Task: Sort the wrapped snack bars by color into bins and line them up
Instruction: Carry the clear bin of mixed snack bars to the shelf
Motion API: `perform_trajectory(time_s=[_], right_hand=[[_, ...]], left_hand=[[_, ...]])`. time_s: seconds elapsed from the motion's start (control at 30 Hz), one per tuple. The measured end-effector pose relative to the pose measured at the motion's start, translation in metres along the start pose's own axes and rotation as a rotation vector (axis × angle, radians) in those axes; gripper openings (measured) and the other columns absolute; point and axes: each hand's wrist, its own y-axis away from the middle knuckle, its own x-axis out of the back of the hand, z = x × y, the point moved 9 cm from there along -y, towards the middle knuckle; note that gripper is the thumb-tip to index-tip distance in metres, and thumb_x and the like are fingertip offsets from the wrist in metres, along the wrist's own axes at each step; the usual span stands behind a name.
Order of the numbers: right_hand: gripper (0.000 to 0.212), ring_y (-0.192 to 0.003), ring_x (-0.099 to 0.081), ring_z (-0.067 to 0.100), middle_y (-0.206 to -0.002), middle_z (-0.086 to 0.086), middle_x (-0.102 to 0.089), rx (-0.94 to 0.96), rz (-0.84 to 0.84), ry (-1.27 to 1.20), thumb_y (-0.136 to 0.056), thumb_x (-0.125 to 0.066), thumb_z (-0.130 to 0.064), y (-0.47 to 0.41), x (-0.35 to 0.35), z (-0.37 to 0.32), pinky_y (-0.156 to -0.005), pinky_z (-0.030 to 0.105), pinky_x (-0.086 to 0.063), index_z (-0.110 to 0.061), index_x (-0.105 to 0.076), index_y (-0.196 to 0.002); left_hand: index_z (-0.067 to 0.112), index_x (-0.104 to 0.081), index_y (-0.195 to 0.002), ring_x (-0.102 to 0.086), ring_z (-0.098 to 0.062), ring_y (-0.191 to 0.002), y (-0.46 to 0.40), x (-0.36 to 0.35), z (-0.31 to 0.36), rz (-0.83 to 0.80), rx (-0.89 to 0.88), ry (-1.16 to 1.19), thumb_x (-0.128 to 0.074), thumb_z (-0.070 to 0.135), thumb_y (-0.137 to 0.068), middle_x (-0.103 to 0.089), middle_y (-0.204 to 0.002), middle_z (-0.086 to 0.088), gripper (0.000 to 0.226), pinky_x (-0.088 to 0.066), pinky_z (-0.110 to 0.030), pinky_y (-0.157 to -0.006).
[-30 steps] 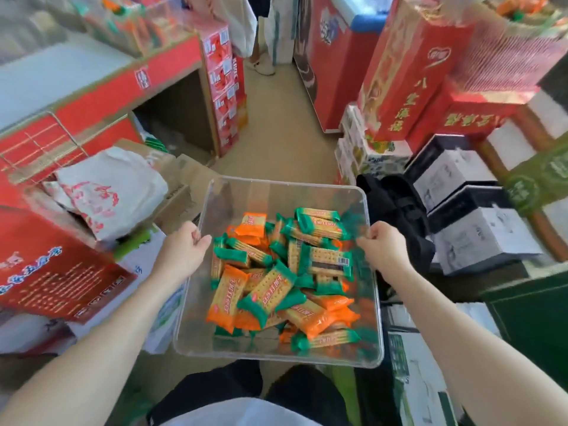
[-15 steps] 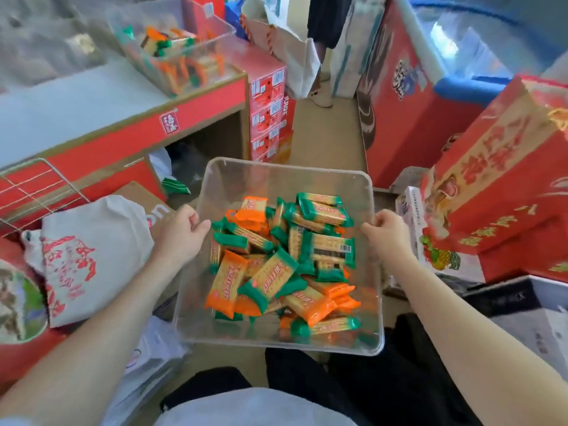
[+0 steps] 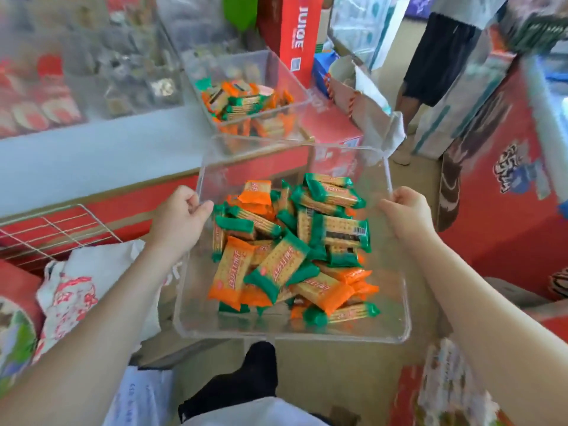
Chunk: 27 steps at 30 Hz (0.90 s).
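I carry a clear plastic bin [image 3: 396, 309] in front of me, above the floor. My left hand [image 3: 178, 219] grips its left rim and my right hand [image 3: 405, 210] grips its right rim. Inside lies a loose heap of wrapped snack bars [image 3: 292, 250], some with orange ends and some with green ends, mixed together. A second clear bin [image 3: 276, 72] stands on the white counter ahead, also holding mixed orange and green bars [image 3: 242, 103].
The white counter [image 3: 92, 161] with a red front runs along the left. A white wire rack [image 3: 55, 229] and a white bag [image 3: 89, 290] sit below it. Red cartons [image 3: 299, 32] stand behind. A person's legs [image 3: 430, 56] are at the far right, beside a red freezer [image 3: 507, 179].
I have turned left with the bin in both hands. The counter and the second bin have come nearer and toward the centre; the boxes on the right have left the view.
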Motion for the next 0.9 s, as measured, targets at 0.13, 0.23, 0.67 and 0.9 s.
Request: perform_trajectory(time_s=[0.13, 0.23, 0.67, 0.9], right_hand=[[0.014, -0.059, -0.043, 0.02, -0.063, 0.005, -0.048, 0.084, -0.077, -0.023, -0.076, -0.06, -0.011, -0.064, -0.037, -0.054, -0.054, 0.03, -0.036, -0.006, -0.05, -0.068], [0.025, -0.049, -0.046, 0.021, -0.06, 0.009, -0.049, 0.127, -0.17, -0.085, -0.073, -0.064, -0.009, -0.107, -0.073, -0.09, -0.048, 0.036, -0.045, -0.014, -0.044, -0.059], [0.022, -0.025, -0.038, 0.009, -0.053, 0.01, -0.042, 0.424, -0.826, 0.063, -0.083, -0.061, -0.005, -0.171, -0.278, -0.256, -0.04, 0.022, -0.034, -0.011, -0.049, -0.066], [0.033, -0.041, -0.041, 0.021, -0.05, 0.009, -0.042, 0.49, -0.877, 0.054, -0.085, -0.062, -0.012, -0.149, -0.365, -0.313, -0.045, 0.029, -0.038, -0.01, -0.045, -0.057]], left_hand=[[0.011, -0.041, -0.071, -0.042, -0.022, -0.059, -0.052, 0.013, -0.001, 0.094, 0.048, 0.017, -0.058, 0.02, -0.088, -0.045, -0.062, -0.003, 0.026, -0.026, -0.032, -0.052], [0.004, -0.048, -0.083, -0.05, -0.028, -0.075, -0.082, 0.03, -0.008, 0.19, 0.099, -0.001, -0.059, 0.02, -0.088, -0.055, -0.079, -0.013, 0.02, -0.029, -0.031, -0.061], [0.009, -0.044, -0.08, -0.062, -0.029, -0.063, -0.103, 0.118, -0.094, 0.557, 0.539, -0.075, -0.057, 0.022, -0.088, -0.054, -0.068, -0.014, 0.02, -0.051, -0.032, -0.061], [0.001, -0.052, -0.092, -0.053, -0.029, -0.084, -0.109, 0.158, -0.148, 0.668, 0.665, -0.101, -0.056, 0.023, -0.091, -0.055, -0.086, -0.014, 0.022, -0.037, -0.032, -0.07]])
